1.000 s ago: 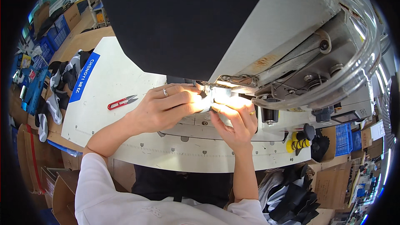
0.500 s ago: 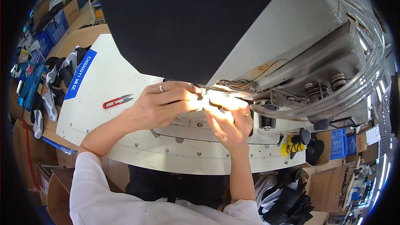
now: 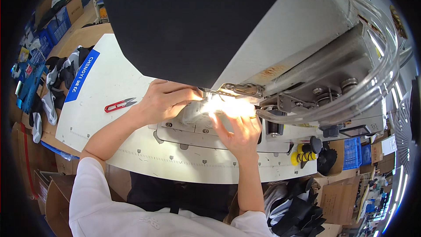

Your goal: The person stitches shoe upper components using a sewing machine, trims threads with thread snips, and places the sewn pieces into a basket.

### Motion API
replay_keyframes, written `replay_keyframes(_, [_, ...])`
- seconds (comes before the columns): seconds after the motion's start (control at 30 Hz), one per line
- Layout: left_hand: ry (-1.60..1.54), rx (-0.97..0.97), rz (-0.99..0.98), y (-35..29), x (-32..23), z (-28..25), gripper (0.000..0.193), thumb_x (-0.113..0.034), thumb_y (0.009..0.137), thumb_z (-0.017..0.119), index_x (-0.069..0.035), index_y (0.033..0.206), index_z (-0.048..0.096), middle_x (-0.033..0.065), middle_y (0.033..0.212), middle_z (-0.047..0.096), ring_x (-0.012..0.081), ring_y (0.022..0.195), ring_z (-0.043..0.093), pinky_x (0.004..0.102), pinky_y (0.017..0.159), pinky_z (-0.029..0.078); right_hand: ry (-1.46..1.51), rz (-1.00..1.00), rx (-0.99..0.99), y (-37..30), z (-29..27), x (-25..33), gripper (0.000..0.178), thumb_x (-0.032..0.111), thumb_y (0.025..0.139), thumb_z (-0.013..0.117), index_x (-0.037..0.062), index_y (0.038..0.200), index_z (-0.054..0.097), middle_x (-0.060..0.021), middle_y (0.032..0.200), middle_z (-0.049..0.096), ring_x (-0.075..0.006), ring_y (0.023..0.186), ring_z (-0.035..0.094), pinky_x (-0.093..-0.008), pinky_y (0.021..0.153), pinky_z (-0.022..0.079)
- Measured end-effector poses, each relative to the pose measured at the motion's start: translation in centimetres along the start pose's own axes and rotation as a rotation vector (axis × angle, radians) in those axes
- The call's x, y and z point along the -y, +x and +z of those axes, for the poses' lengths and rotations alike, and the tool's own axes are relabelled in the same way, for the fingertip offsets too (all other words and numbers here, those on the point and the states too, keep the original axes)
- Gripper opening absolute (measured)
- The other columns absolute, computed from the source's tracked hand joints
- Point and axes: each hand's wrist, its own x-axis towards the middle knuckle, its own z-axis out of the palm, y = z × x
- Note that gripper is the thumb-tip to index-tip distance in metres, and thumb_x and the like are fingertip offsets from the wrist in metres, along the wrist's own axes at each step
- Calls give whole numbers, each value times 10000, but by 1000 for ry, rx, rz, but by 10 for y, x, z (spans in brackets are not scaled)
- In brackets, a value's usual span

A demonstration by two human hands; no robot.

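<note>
At the sewing machine (image 3: 280, 39), both my hands work close together under its head, in the glare of its lamp. My left hand (image 3: 164, 102) has its fingers drawn together at the upper left edge of a pale fabric piece (image 3: 192, 113). On the other side, my right hand (image 3: 240, 134) is bent over the brightest spot, thumb toward the left hand. Glare washes out its fingertips and whatever lies between them. The needle area is hidden by light and by the machine.
Red-handled thread snips (image 3: 119, 105) lie on the white table (image 3: 131, 66), left of my left forearm. Yellow thread spools (image 3: 303, 156) stand near the right end. Black and white fabric pieces (image 3: 296, 208) are heaped at lower right, with others (image 3: 50, 90) beyond the left edge.
My left hand has shifted slightly up and left, away from the right hand. More of the pale piece shows between them. The whole view has moved a little.
</note>
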Motion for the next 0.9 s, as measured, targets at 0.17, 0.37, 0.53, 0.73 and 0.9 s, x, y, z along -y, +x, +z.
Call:
replay_keyframes(0.17, [-18, 8, 11, 4, 1, -3, 191, -82, 726, 759, -129, 905, 711, -16, 970, 703, 125, 726, 666, 253, 582, 497, 61, 24, 1, -2, 1, -5, 329, 236, 732, 791, 139, 1026, 679, -41, 963, 668, -203, 793, 635, -388, 724, 518])
replay_keyframes(0.37, [235, 198, -228, -11, 13, 1, 557, 23, 624, 694, -125, 1158, 637, 69, 1103, 628, 249, 1011, 590, 353, 869, 453, 154, 141, 39, 10, -12, 10, 328, 148, 710, 821, 82, 993, 669, -66, 941, 664, -244, 834, 623, -367, 772, 503])
replay_keyframes(0.53, [565, 152, -60, -12, 20, -10, 559, 70, 652, 632, -88, 1187, 594, 101, 1123, 596, 263, 968, 590, 351, 795, 469, 183, 246, -171, 7, -7, 48, 388, 71, 701, 813, 31, 1050, 649, -104, 1045, 663, -298, 940, 594, -365, 821, 469])
replay_keyframes(0.73, [-267, -356, -665, 6, -68, -60, 594, 69, 725, 611, 14, 1304, 491, 131, 1317, 516, 180, 830, 605, 248, 678, 446, 636, 334, 6, 28, 11, 111, 502, 127, 738, 785, -41, 1164, 577, -129, 1124, 639, -299, 967, 598, -374, 853, 474])
replay_keyframes(0.9, [-414, -150, -528, -17, -73, -101, 693, -277, 803, 690, 26, 1370, 433, 153, 1378, 464, 201, 1069, 526, 319, 858, 415, 768, 247, 92, 29, 5, 118, 388, 68, 774, 713, -13, 1134, 592, -126, 964, 621, -323, 840, 563, -402, 748, 465])
